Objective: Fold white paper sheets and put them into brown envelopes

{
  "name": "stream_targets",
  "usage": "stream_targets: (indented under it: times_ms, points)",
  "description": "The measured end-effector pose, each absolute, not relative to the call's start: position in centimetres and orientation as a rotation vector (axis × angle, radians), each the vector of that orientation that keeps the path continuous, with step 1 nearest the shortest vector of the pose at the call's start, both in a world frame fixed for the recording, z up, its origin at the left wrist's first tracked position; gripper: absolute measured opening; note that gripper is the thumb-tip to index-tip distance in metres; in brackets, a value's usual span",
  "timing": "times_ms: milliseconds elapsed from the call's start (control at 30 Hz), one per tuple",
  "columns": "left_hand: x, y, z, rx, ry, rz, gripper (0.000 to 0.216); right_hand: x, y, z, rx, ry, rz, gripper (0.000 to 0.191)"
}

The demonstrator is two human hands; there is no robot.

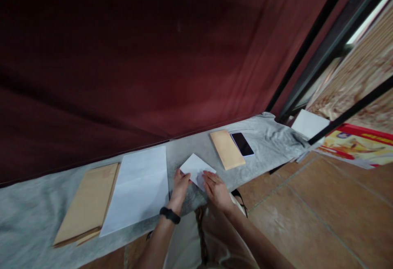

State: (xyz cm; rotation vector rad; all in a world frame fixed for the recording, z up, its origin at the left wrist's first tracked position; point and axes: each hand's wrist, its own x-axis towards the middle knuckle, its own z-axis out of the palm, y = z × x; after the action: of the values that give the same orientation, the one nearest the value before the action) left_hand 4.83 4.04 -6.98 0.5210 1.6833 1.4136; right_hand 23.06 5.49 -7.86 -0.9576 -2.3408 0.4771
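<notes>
A small folded white paper (194,167) lies on the grey cloth-covered bench (270,138). My left hand (180,186), with a black band on its wrist, rests at the paper's left edge with its fingers flat on it. My right hand (215,187) presses on the paper's near right corner, fingers stretched out. Left of my hands lies a stack of white sheets (138,187), and beyond that a pile of brown envelopes (89,201). A single brown envelope (227,149) lies to the right of the folded paper.
A black phone (242,143) lies face up beside the single envelope. A dark red curtain (138,56) hangs behind the bench. More white paper (309,124) and a colourful poster (357,144) lie at the far right. Brown floor tiles (307,211) spread below.
</notes>
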Motion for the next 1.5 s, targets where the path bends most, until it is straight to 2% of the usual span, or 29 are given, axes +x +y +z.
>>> stream_targets:
  times_ms: [167, 300, 367, 467, 567, 700, 967, 1267, 1400, 1500]
  points:
    - [3.5, 4.7, -6.9, 0.651, 1.932, 1.343, 0.054, 21.9, 6.8, -9.2, -1.115, -2.377, 0.298, 0.048]
    - [4.2, 4.3, -6.7, 1.338, 2.338, 1.245, 0.047, 21.8, 6.6, -9.9, -1.122, -2.402, 0.234, 0.049]
    - [5.7, 4.6, -7.0, 1.718, 2.224, 1.101, 0.043, 21.8, 6.5, -10.0, -1.125, -2.424, 0.208, 0.049]
    - [8.1, 5.9, -8.0, 2.039, 2.018, 0.712, 0.049, 21.8, 6.4, -10.3, -1.13, -2.473, 0.145, 0.05]
    - [8.9, 7.1, -8.9, 2.1, 2.085, 0.519, 0.054, 21.8, 6.2, -10.5, -1.136, -2.493, 0.06, 0.051]
    - [7.5, 7.7, -9.5, 2.105, 2.237, 0.451, 0.057, 21.8, 6.0, -10.6, -1.14, -2.467, 0.001, 0.05]
    - [5.0, 6.8, -9.5, 1.946, 2.382, 0.525, 0.06, 21.9, 6.0, -10.8, -1.114, -2.41, 0.153, 0.051]
    - [4.7, 2.2, -9.4, 1.708, 2.38, 0.826, 0.059, 22.0, 7.2, -10.9, -1.139, -2.355, 0.28, 0.049]
    - [5.2, 1.0, -10.1, 1.614, 2.356, 0.927, 0.057, 20.9, 10.1, -9.7, -1.268, -2.251, 0.507, 0.043]
    - [5.5, 0.7, -10.1, 1.567, 2.321, 0.979, 0.057, 19.7, 12.0, -9.2, -1.278, -1.972, 0.88, 0.035]
